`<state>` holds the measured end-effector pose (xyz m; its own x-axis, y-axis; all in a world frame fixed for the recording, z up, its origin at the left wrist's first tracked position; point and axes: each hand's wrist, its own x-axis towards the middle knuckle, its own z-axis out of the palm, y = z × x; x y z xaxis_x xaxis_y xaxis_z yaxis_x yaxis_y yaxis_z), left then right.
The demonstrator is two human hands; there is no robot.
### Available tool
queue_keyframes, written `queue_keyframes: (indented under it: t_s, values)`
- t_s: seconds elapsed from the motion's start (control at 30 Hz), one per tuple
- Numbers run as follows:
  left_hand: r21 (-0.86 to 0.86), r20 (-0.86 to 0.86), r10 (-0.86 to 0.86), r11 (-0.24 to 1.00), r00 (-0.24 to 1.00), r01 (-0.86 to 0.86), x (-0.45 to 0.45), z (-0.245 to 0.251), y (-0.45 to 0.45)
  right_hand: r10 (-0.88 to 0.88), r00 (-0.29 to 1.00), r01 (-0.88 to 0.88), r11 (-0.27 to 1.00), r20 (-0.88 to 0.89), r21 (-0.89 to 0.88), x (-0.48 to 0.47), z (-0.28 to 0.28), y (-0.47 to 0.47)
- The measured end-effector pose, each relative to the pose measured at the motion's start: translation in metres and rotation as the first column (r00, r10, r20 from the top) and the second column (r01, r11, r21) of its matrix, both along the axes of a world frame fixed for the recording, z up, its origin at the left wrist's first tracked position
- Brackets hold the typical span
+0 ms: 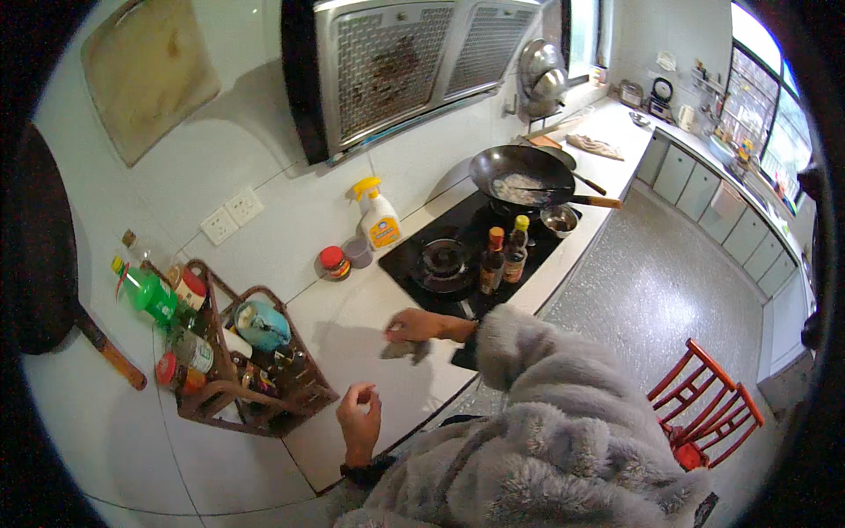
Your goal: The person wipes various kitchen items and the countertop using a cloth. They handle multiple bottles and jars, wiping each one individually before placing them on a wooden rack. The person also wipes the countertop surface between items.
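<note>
Over the white countertop (317, 303), my left hand (360, 419) is beside the brown caddy (264, 422) of jars and bottles; its thumb and fingers curve round a gap, with nothing seen in them. My right hand (419, 325) is bent downward near the front left corner of the black gas hob (429, 290). A grey-brown patch lies just under its fingers; I cannot tell whether it is a cloth or a shadow. Two sauce bottles, one red-capped (492, 261) and one yellow-capped (516, 251), stand upright on the hob. Behind them a wok (488, 171) holds pale food.
A spray bottle (381, 221), a red-lidded jar (335, 264) and a grey cup (358, 253) stand along the wall. The wok's wooden handle (597, 201) juts over the counter edge, beside a metal bowl (560, 221). A range hood (396, 72) hangs above; a red chair (700, 402) stands at the right.
</note>
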<state>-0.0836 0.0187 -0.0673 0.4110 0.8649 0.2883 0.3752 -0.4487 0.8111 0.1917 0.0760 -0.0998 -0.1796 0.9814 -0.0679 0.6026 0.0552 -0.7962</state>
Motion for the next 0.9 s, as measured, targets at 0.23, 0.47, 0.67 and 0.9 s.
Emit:
queue_keyframes:
  t_s: [0.23,0.47,0.67,0.9]
  values:
    - [-0.009,0.115,-0.421,0.905,0.900,0.425,0.178,0.017,0.060,-0.543,0.785,0.513,0.839,-0.298,-0.180,0.139,0.004,-0.202]
    - [0.000,0.004,-0.455,0.890,0.890,0.455,0.350,-0.007,0.075,-0.615,0.278,0.605,0.709,-0.738,-0.363,0.172,0.006,-0.326]
    - [-0.140,0.129,-0.458,0.870,0.880,0.473,0.419,-0.037,0.080,-0.612,0.042,0.706,0.577,-0.790,-0.410,0.173,-0.007,-0.396]
    - [-0.161,0.442,-0.253,0.921,0.861,0.354,0.416,-0.060,0.069,-0.619,0.049,0.614,0.638,-0.784,-0.465,0.182,-0.020,-0.399]
